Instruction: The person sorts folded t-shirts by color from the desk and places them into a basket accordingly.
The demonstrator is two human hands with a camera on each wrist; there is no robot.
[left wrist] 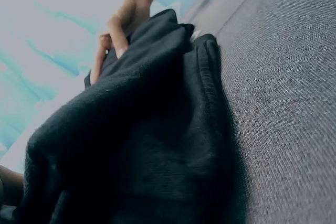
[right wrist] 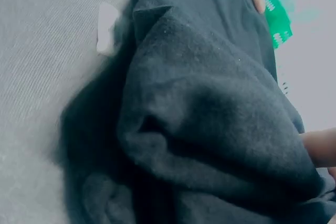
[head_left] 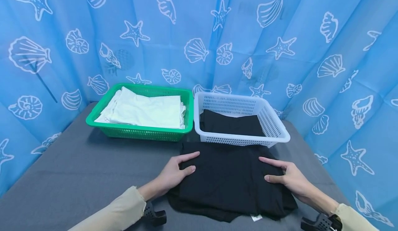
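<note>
A folded black garment [head_left: 230, 179] lies on the grey table in front of the white basket, with a small white label [head_left: 256, 218] showing at its near edge. My left hand [head_left: 174, 172] grips its left side, thumb and forefinger on top and the other fingers hidden by the cloth. On the opposite side my right hand [head_left: 290, 177] holds the cloth in the same way. From the left wrist, the garment's layered, rounded folds [left wrist: 131, 108] show close up. Bulging cloth [right wrist: 210, 114] fills much of the right wrist view.
Behind the garment stands a white basket [head_left: 278, 139] with folded black cloth [head_left: 231, 124] inside. To its left, a green basket [head_left: 140, 134] holds folded white cloth [head_left: 143, 108]. A blue curtain [head_left: 199, 27] with shell prints hangs behind the grey table [head_left: 77, 175].
</note>
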